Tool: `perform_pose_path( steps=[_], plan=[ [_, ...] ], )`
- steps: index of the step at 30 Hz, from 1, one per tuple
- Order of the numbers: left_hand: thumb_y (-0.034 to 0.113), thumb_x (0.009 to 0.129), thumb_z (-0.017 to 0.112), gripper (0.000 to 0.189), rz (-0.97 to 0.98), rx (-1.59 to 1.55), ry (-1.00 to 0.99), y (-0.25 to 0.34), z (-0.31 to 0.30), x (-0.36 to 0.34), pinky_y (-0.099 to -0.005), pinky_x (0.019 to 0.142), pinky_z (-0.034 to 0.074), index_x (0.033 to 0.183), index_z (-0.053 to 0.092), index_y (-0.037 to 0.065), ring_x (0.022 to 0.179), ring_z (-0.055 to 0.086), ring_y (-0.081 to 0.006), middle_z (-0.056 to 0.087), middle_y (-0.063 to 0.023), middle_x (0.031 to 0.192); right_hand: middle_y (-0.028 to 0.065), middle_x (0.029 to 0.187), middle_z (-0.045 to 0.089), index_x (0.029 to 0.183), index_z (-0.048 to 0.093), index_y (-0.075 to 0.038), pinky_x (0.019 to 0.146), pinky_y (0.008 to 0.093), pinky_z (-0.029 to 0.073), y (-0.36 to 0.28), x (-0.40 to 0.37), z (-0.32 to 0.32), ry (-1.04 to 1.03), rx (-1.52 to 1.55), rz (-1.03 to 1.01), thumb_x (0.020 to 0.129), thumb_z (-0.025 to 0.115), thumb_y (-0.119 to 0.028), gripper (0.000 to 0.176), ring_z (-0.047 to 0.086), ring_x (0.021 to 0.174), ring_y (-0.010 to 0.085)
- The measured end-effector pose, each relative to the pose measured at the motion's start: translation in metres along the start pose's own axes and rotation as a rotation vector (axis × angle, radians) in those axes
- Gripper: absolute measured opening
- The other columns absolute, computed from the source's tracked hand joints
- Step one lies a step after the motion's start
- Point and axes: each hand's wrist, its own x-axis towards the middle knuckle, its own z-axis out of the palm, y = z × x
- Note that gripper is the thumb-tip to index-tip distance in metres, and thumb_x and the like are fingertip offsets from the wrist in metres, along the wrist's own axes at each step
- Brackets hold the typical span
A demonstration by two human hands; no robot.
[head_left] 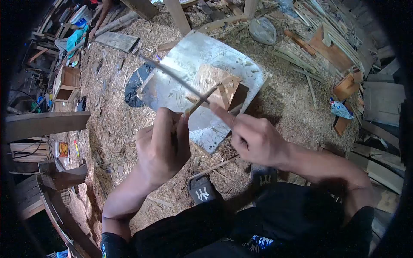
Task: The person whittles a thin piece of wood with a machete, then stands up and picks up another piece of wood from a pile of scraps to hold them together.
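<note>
— What is being worked?

— A pale wooden sliver (202,101), held in the air above the lap. It sticks up and to the right out of the left hand (163,148), whose fingers are closed tight around its lower end.

— How would it handle?

— I judge it very light, springy and easy to snap. It is best gripped low, near the fist, where it flexes least.

— And the other hand?

— The right hand (256,139) has its lower fingers curled in and its forefinger stretched forward. It is clamped on the near end of a long dark strip (172,75) that crosses the sliver. I cannot tell whether that strip is a blade or a slat; it is blurred.

— Around them?

— Behind lies a dull grey metal sheet (193,51), scratched and bent, with an angular wooden box (215,77) on it. Fibrous shavings (116,124) cover the ground, and a black sandal (202,191) shows below the hands.
</note>
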Motion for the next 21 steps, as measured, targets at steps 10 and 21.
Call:
perform_pose_path(
  steps=[10, 21],
  plan=[
    [-0.003, 0.092, 0.065, 0.012, -0.051, -0.027, 0.010, -0.002, 0.004, 0.004, -0.0346, 0.040, 0.042, 0.088, 0.054, -0.002, 0.044, 0.059, -0.0242, 0.055, -0.0107, 0.064, 0.0145, 0.074, 0.062, 0.163, 0.015, -0.018, 0.063, 0.0429, 0.061, 0.018, -0.004, 0.001, -0.004, -0.016, 0.066, 0.086, 0.060, 0.004, 0.092, 0.066, 0.063, 0.0279],
    [-0.002, 0.093, 0.065, 0.015, -0.119, 0.029, 0.000, 0.002, -0.002, 0.006, -0.0344, 0.039, 0.042, 0.087, 0.052, 0.000, 0.042, 0.059, -0.0246, 0.056, -0.0092, 0.060, 0.0168, 0.077, 0.064, 0.163, 0.017, -0.019, 0.063, 0.0425, 0.060, 0.023, -0.010, 0.002, -0.028, 0.000, 0.112, 0.087, 0.059, 0.004, 0.089, 0.068, 0.067, 0.0304]
  ],
)
